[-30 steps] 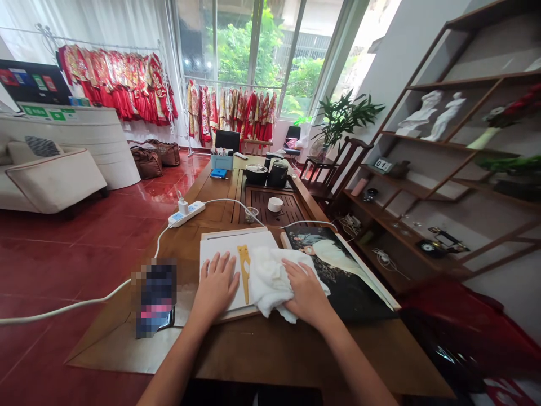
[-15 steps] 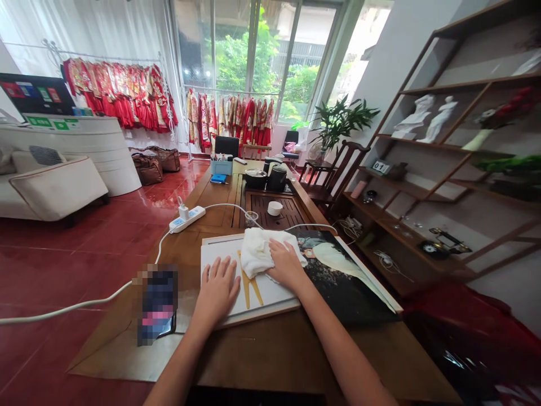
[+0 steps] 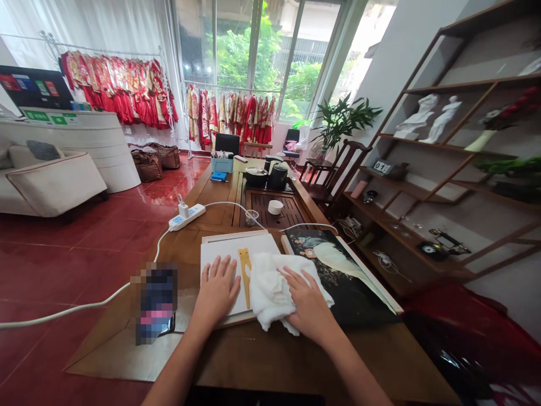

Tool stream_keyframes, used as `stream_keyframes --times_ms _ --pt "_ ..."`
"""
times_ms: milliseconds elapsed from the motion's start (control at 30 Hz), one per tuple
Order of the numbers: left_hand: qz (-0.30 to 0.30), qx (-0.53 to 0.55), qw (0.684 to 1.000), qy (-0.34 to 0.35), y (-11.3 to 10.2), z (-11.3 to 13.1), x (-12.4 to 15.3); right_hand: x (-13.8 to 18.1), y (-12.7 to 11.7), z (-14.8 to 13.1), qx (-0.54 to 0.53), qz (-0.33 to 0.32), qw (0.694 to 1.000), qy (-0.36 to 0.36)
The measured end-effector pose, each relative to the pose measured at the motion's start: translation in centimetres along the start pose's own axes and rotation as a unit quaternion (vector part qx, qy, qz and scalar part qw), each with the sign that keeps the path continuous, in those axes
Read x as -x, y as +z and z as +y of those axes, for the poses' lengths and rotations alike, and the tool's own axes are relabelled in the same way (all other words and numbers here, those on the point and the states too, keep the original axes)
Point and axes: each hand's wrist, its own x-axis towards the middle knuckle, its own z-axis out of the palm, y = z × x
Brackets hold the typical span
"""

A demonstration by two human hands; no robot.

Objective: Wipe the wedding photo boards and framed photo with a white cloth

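Observation:
My left hand [image 3: 217, 288] lies flat with fingers spread on the left part of a white framed panel [image 3: 220, 248]. Right of its fingertips is a flat yellow two-legged piece [image 3: 244, 270], partly covered by a white cloth [image 3: 270, 293]. My right hand [image 3: 308, 301] presses on the bunched cloth, its fingers bent over the fabric. The cloth spans the panel's right part, hangs past its near edge, and reaches onto a dark picture [image 3: 350, 282] with a pale figure, lying beside the panel.
A phone [image 3: 156, 304] lies left on the wooden table [image 3: 249, 361]. Behind it is a power strip [image 3: 187, 217] with a white cable. Farther back stand a tea tray [image 3: 291, 223] with a white cup [image 3: 275, 207], and kettles [image 3: 276, 176]. Shelves [image 3: 443, 146] line the right.
My right hand and the white cloth have moved right and toward me, uncovering the top of the yellow piece and covering one of its legs. My left hand has stayed in place.

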Motion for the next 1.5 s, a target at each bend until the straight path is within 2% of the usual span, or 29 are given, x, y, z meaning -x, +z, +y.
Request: stream_keyframes --times_ms 133,300,400,500,633,900,1033,1133,1400,1500 --pt "0.004 0.0 1.0 0.0 0.0 -0.1 0.0 -1.3 0.0 0.8 -0.008 -0.004 1.0 -0.002" --pt "-0.003 0.002 1.0 -0.001 0.0 -0.1 -0.1 -5.2 0.2 1.8 -0.003 0.0 1.0 -0.002" --pt "-0.002 0.004 1.0 0.0 0.0 0.0 -0.1 -7.4 0.3 1.9 0.002 0.002 1.0 0.011" --pt "-0.001 0.005 1.0 0.0 -0.1 0.0 -0.1 -8.2 0.4 1.7 0.002 0.007 1.0 0.021" --pt "0.002 0.0 1.0 0.003 -0.1 0.0 -0.1 -6.9 0.5 1.1 -0.003 0.009 1.0 0.009" --pt "-0.004 -0.002 1.0 -0.001 0.0 0.1 -0.1 -0.7 0.4 -0.1 -0.017 0.009 1.0 -0.008" --pt "-0.006 -0.003 1.0 -0.001 -0.1 0.2 -0.1 0.0 0.1 -0.2 -0.026 0.007 1.0 -0.002" --pt "-0.009 -0.004 1.0 0.001 -0.2 0.3 -0.1 -1.3 0.2 0.3 -0.02 0.008 1.0 0.005" --pt "-0.001 -0.007 1.0 0.003 0.0 0.2 -0.1 -7.6 0.9 1.6 0.001 0.028 0.999 0.025" --pt "0.002 -0.007 1.0 0.004 0.0 0.1 -0.1 -8.4 1.0 1.3 0.012 0.041 0.998 0.035"
